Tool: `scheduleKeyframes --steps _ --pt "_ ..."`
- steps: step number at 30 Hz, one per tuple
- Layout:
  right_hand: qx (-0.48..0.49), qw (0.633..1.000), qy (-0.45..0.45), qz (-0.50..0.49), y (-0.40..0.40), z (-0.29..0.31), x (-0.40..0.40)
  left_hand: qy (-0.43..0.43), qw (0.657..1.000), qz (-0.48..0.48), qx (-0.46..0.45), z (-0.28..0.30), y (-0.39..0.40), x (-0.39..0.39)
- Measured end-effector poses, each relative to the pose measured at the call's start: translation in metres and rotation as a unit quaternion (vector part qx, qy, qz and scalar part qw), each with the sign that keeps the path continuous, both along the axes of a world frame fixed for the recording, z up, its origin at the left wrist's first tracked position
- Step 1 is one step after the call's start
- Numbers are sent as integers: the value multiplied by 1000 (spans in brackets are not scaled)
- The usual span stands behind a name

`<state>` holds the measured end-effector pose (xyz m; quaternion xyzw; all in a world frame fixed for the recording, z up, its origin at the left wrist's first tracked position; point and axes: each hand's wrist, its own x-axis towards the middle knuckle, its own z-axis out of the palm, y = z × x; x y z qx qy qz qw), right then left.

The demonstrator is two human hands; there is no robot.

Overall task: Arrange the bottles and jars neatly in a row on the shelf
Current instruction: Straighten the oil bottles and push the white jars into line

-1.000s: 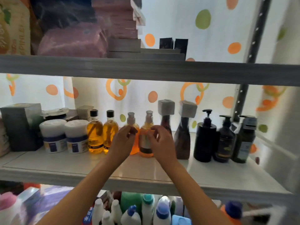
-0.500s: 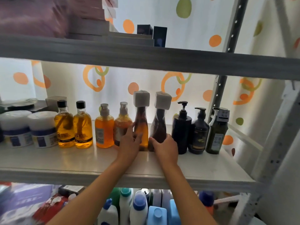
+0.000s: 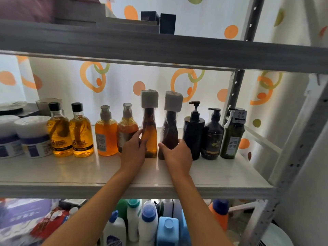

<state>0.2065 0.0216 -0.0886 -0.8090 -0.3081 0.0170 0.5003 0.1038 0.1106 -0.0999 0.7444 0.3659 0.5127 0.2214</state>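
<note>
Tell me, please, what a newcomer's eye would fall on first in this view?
Two hands at the middle shelf: the left hand grips the amber flared bottle, the right hand the dark brown flared bottle. Both wear grey wrapped caps, mid-row between orange pump bottles and dark pump bottles.

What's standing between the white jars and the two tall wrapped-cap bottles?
In the head view, four bottles stand between the white jars and tall bottles: two black-capped amber bottles, then two orange pump bottles.

Strong backlight through curtain [image 3: 159, 82], bottles semi-silhouetted; glare on shelf [image 3: 53, 174] surface; lower left motion-blurred; wide-angle bending at edges.
</note>
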Motion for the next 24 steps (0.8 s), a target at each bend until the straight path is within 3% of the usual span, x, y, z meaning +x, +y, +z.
scheduleKeyframes --steps 7,14,17,21,24 --pt "23 1000 -2 17 -1 -3 1 21 1000 -20 -8 -5 1 -1" --pt "246 964 81 63 -17 -4 4 34 998 -30 -30 0 -6 -4" --pt "297 951 86 3 -41 4 31 40 998 -28 -34 1 -5 -4" --pt "250 954 77 -146 -75 10 95 46 998 -25 -27 -1 -4 -3" --pt "157 971 99 -152 -84 2 125 47 998 -22 -24 -2 -2 -2"
